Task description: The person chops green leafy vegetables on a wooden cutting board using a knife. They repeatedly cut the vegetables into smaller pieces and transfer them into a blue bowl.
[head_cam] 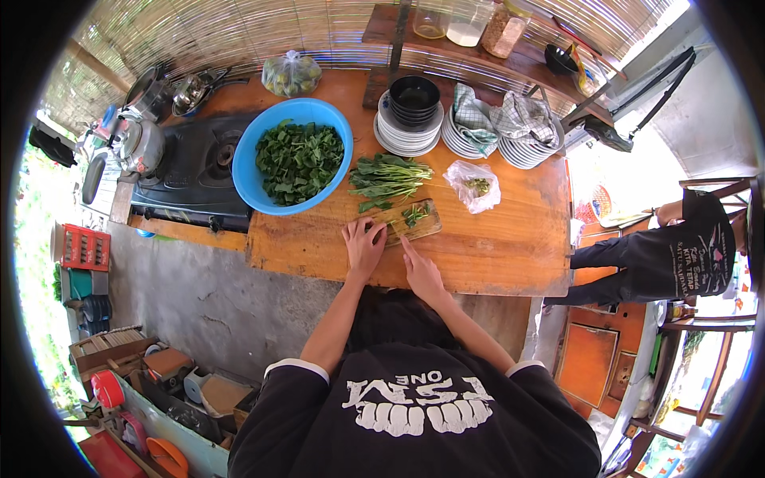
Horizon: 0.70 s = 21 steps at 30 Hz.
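My left hand (363,244) rests at the left end of a small wooden cutting board (429,223), its curled fingers on green stalks. At the board's near edge is my right hand (423,272), index finger stretched out over it; whether it grips a knife is too small to tell. Chopped green pieces (415,215) lie on the board. Just beyond it, a bundle of leafy greens (391,177) lies on the wooden table (508,257). To the left stands a blue plastic basin (244,156) holding many cut leaves (299,161). A plastic bag with small green pieces (475,185) lies at the right.
A black gas stove (191,173) with a metal kettle (140,146) stands left. Along the back are black bowls (414,98) on stacked white plates (408,134), more plates under checked cloths (520,116), and a bag of green fruit (291,76). Another person (675,251) stands at the right.
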Each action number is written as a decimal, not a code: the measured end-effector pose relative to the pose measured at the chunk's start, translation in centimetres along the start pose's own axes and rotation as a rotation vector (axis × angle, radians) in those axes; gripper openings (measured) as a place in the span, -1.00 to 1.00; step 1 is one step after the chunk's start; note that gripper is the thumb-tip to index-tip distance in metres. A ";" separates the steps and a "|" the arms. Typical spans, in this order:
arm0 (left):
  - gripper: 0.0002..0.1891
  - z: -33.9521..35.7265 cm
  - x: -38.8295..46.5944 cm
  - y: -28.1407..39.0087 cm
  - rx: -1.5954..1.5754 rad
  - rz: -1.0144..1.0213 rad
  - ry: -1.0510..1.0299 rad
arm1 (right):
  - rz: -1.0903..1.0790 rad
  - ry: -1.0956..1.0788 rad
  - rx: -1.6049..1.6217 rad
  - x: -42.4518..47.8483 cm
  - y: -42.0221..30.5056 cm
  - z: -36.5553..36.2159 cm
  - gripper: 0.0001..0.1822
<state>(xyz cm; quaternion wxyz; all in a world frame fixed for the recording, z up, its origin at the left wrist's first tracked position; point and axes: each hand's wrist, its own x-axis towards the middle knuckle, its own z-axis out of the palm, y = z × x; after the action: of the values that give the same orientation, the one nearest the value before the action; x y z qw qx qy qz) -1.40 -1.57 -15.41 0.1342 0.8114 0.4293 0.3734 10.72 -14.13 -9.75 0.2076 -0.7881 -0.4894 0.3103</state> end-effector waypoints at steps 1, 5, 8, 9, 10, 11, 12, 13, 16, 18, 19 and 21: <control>-0.90 -0.1 -0.1 0.0 -0.010 -0.003 0.010 | -0.003 -0.001 -0.003 0.0 0.2 0.1 -0.44; -0.85 0.1 -0.3 -0.1 0.028 0.034 0.017 | -0.019 0.001 0.007 -0.3 0.2 -0.1 -0.44; -0.83 0.0 -0.2 0.0 0.058 0.042 0.004 | -0.027 0.003 -0.007 -0.2 0.2 -0.4 -0.44; -0.82 0.0 -0.1 0.1 0.061 0.051 0.007 | -0.031 0.009 -0.002 -0.1 0.3 -0.2 -0.44; -0.81 -0.1 -0.1 0.1 0.065 0.060 0.010 | -0.034 0.014 0.003 -0.1 0.5 -0.1 -0.44; -0.80 -0.1 0.0 0.2 0.069 0.068 0.013 | -0.029 0.013 -0.002 -0.1 0.6 -0.1 -0.44; -0.80 0.0 -0.1 0.2 0.080 0.072 0.017 | -0.026 0.011 -0.007 -0.1 0.6 -0.1 -0.45; -0.80 0.0 -0.1 0.1 0.090 0.076 0.022 | -0.023 0.009 -0.013 -0.1 0.5 -0.2 -0.45; -0.79 0.2 -0.1 0.1 0.103 0.068 0.018 | -0.015 0.014 -0.015 0.0 0.4 -0.4 -0.46; -0.78 0.2 0.0 0.1 0.106 0.066 0.018 | -0.025 0.033 -0.014 0.1 0.4 -0.4 -0.46; -0.78 0.2 0.0 0.1 0.108 0.070 0.021 | -0.031 0.042 -0.013 0.2 0.4 -0.3 -0.47; -0.77 0.1 0.0 0.1 0.106 0.081 0.012 | -0.054 0.065 -0.008 0.4 0.6 -0.1 -0.47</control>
<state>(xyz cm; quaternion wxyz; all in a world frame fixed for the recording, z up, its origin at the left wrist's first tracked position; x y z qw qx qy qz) -1.28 -1.61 -15.47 0.0731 0.8318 0.4161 0.3601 11.28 -14.07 -10.20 0.2285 -0.7851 -0.5047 0.2771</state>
